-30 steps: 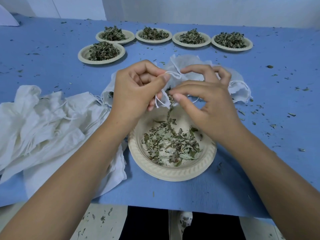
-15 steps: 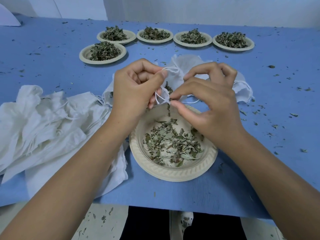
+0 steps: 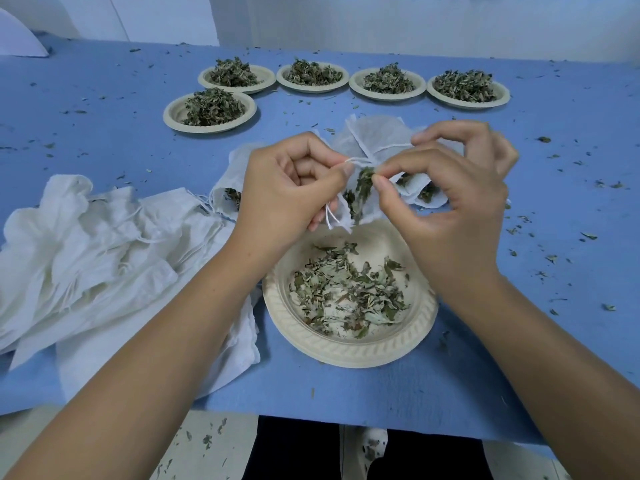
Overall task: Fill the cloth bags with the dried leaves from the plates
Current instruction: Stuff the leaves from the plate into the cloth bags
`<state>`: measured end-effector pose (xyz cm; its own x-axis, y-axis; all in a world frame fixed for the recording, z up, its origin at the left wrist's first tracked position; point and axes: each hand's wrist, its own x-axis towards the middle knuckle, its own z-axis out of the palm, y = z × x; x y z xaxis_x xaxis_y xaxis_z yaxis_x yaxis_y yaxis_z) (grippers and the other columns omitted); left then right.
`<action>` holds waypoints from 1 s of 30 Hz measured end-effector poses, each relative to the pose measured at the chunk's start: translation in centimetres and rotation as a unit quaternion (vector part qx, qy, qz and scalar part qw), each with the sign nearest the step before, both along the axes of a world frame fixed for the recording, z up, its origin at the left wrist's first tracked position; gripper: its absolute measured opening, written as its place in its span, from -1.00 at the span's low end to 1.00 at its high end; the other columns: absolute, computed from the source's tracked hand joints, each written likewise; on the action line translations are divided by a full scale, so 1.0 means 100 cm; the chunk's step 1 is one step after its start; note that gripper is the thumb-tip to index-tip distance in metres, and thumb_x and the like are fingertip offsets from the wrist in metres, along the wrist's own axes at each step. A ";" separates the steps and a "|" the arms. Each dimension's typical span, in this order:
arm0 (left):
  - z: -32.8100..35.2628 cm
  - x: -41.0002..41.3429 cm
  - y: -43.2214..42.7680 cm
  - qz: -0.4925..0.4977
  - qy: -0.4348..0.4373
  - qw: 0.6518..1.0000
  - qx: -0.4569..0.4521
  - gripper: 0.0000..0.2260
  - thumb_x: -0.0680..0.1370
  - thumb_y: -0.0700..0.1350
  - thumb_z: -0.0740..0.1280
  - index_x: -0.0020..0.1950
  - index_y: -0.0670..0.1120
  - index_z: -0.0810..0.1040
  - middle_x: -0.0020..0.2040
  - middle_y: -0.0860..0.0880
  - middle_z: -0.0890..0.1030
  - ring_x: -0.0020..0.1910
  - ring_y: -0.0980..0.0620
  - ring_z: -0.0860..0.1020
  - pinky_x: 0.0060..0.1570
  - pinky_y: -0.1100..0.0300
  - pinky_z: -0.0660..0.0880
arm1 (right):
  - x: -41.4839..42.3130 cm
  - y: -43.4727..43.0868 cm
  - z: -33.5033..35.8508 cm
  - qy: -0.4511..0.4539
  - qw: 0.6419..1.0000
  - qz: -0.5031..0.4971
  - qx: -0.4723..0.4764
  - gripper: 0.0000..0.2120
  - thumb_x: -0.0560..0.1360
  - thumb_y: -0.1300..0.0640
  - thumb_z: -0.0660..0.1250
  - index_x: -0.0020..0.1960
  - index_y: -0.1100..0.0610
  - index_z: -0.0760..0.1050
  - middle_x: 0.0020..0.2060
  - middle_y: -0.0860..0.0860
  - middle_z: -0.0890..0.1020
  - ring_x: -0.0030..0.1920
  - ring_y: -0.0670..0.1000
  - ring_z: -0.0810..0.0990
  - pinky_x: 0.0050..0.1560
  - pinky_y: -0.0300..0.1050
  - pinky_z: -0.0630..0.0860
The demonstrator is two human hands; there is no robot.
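Blue table [image 3: 104, 140] flecked with leaf crumbs, white wall [image 3: 415, 22] behind. Small white cloth bag [image 3: 372, 212], thin, half see-through, hung above near plate [image 3: 346, 351]. My left hand [image 3: 287, 188] pinched its drawstring mouth; my right hand [image 3: 450, 202] pinched dried leaves [image 3: 364, 181] at opening. Spare bags [image 3: 104, 254] heaped at left.

Bare left forearm [image 3: 180, 341], bare right forearm [image 3: 526, 341], short plain nails on the fingers [image 3: 408, 161]. Lower down, dark trousers [image 3: 298, 448], and what looks like a white shoe [image 3: 373, 445] flecked with dark spots.
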<state>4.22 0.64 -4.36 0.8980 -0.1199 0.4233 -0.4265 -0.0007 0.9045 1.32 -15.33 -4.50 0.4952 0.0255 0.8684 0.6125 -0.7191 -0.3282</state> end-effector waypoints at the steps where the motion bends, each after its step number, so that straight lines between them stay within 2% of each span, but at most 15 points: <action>1: 0.000 -0.001 0.000 -0.009 -0.002 1.000 0.002 -0.85 0.52 -0.26 0.41 -0.22 -0.08 0.57 -0.52 0.06 0.56 -0.61 0.12 0.43 -0.62 0.36 0.33 | 0.002 0.000 -0.001 -0.005 0.999 -0.023 -0.042 -0.91 0.46 0.13 0.42 -0.22 0.08 0.62 -0.25 -0.25 0.58 0.07 -0.02 0.51 0.20 0.04 0.14; 5: 0.000 -0.001 0.000 -0.024 0.001 1.000 -0.001 -0.86 0.52 -0.26 0.41 -0.22 -0.08 0.58 -0.53 0.04 0.55 -0.64 0.14 0.38 -0.64 0.36 0.31 | 0.007 0.005 -0.007 0.067 0.983 0.048 -0.163 -0.81 0.49 0.17 0.28 -0.24 0.08 0.63 -0.26 -0.15 0.67 0.14 0.07 0.56 0.26 0.07 0.11; 7: 0.000 0.001 0.000 -0.010 0.005 1.000 -0.009 -0.84 0.52 -0.28 0.40 -0.22 -0.08 0.57 -0.53 0.05 0.54 -0.64 0.13 0.39 -0.64 0.36 0.30 | 0.005 0.001 -0.005 0.105 0.983 0.088 -0.123 -0.74 0.49 0.16 0.17 -0.17 0.11 0.64 -0.18 -0.13 0.69 0.18 0.04 0.53 0.30 0.06 0.09; 9: 0.000 0.002 0.001 0.005 0.010 1.000 -0.018 -0.85 0.53 -0.27 0.40 -0.22 -0.10 0.56 -0.53 0.06 0.54 -0.63 0.14 0.39 -0.63 0.37 0.30 | 0.003 -0.005 -0.002 0.075 0.991 0.081 -0.080 -0.67 0.50 0.14 0.11 -0.12 0.12 0.66 -0.14 -0.11 0.68 0.16 0.01 0.53 0.30 0.04 0.09; 11: -0.001 0.002 0.001 0.004 0.009 1.000 -0.023 -0.86 0.53 -0.27 0.40 -0.21 -0.11 0.56 -0.53 0.06 0.54 -0.63 0.16 0.40 -0.64 0.38 0.30 | 0.001 -0.005 0.002 0.059 0.990 0.075 -0.109 -0.63 0.53 0.10 0.07 -0.12 0.10 0.66 -0.14 -0.13 0.67 0.17 0.02 0.52 0.30 0.05 0.09; 14: -0.001 0.001 0.000 -0.021 -0.002 1.000 -0.010 -0.86 0.52 -0.30 0.39 -0.21 -0.12 0.56 -0.54 0.06 0.54 -0.65 0.18 0.38 -0.64 0.38 0.29 | 0.001 0.004 -0.003 0.157 0.958 0.116 -0.212 -0.61 0.58 0.02 -0.01 -0.09 0.02 0.59 -0.14 -0.25 0.58 0.26 -0.03 0.41 0.38 0.14 0.05; 15: -0.001 0.001 0.000 -0.020 -0.001 1.000 -0.008 -0.86 0.52 -0.30 0.39 -0.21 -0.12 0.56 -0.54 0.05 0.54 -0.65 0.19 0.37 -0.63 0.38 0.29 | 0.001 0.005 -0.005 0.193 0.948 0.129 -0.216 -0.62 0.59 0.00 -0.03 -0.09 0.00 0.56 -0.16 -0.28 0.53 0.25 -0.06 0.39 0.39 0.15 0.04; 18: -0.002 0.004 0.001 0.025 0.014 0.999 -0.033 -0.85 0.53 -0.27 0.39 -0.22 -0.10 0.56 -0.53 0.05 0.54 -0.65 0.18 0.37 -0.62 0.36 0.30 | 0.002 0.000 -0.002 0.181 0.971 0.136 -0.072 -0.65 0.58 0.04 0.04 -0.09 0.07 0.58 -0.10 -0.20 0.61 0.17 -0.11 0.47 0.34 0.01 0.14; 20: -0.001 0.006 0.002 0.064 0.032 0.995 -0.064 -0.84 0.54 -0.25 0.39 -0.23 -0.09 0.55 -0.53 0.05 0.52 -0.64 0.16 0.36 -0.61 0.36 0.30 | 0.003 -0.007 0.003 0.133 0.984 0.112 0.033 -0.68 0.55 0.11 0.11 -0.23 0.19 0.56 -0.22 -0.01 0.65 -0.06 0.01 0.58 0.16 -0.01 0.32; 22: -0.001 0.009 0.003 0.092 0.044 0.990 -0.093 -0.84 0.54 -0.25 0.38 -0.23 -0.10 0.55 -0.53 0.05 0.52 -0.64 0.15 0.35 -0.60 0.35 0.30 | 0.005 -0.009 0.005 0.159 0.981 0.105 0.041 -0.68 0.52 0.10 0.19 -0.31 0.24 0.52 -0.36 0.08 0.59 -0.28 0.05 0.53 -0.13 -0.03 0.42; 23: -0.001 0.009 0.003 0.100 0.045 0.989 -0.100 -0.84 0.54 -0.26 0.38 -0.23 -0.09 0.55 -0.53 0.05 0.52 -0.64 0.15 0.35 -0.60 0.35 0.30 | 0.006 -0.008 0.005 0.207 0.971 0.122 0.018 -0.73 0.50 0.05 0.24 -0.27 0.19 0.54 -0.34 0.03 0.59 -0.29 -0.02 0.52 -0.20 -0.10 0.44; 25: 0.000 0.009 0.003 0.103 0.039 0.989 -0.098 -0.85 0.54 -0.25 0.38 -0.22 -0.09 0.56 -0.52 0.05 0.52 -0.63 0.15 0.35 -0.60 0.35 0.30 | 0.005 -0.003 0.002 0.326 0.926 0.171 -0.089 -0.86 0.45 -0.03 0.38 -0.02 -0.02 0.57 -0.13 -0.21 0.57 -0.14 -0.26 0.49 -0.12 -0.39 0.38; 26: 0.000 0.008 0.003 0.102 0.037 0.990 -0.096 -0.85 0.54 -0.25 0.38 -0.22 -0.10 0.56 -0.52 0.05 0.52 -0.63 0.15 0.36 -0.60 0.35 0.30 | 0.006 -0.001 -0.001 0.366 0.898 0.192 -0.150 -0.73 0.43 -0.07 0.42 0.12 -0.09 0.55 -0.02 -0.29 0.51 -0.03 -0.34 0.43 -0.01 -0.44 0.33; 28: -0.001 0.008 0.003 0.100 0.034 0.990 -0.093 -0.86 0.54 -0.24 0.38 -0.21 -0.10 0.56 -0.53 0.05 0.52 -0.63 0.15 0.36 -0.60 0.35 0.30 | 0.007 0.002 -0.008 0.410 0.850 0.232 -0.235 -0.57 0.40 -0.07 0.45 0.25 -0.10 0.51 0.14 -0.25 0.47 0.16 -0.32 0.35 0.21 -0.37 0.28; 30: -0.001 0.009 0.004 0.096 0.030 0.991 -0.092 -0.85 0.54 -0.24 0.38 -0.22 -0.08 0.55 -0.53 0.06 0.52 -0.62 0.15 0.37 -0.60 0.35 0.30 | 0.006 0.006 -0.010 0.394 0.844 0.258 -0.258 -0.63 0.41 0.04 0.49 0.20 -0.02 0.58 0.16 -0.12 0.54 0.21 -0.15 0.41 0.28 -0.28 0.28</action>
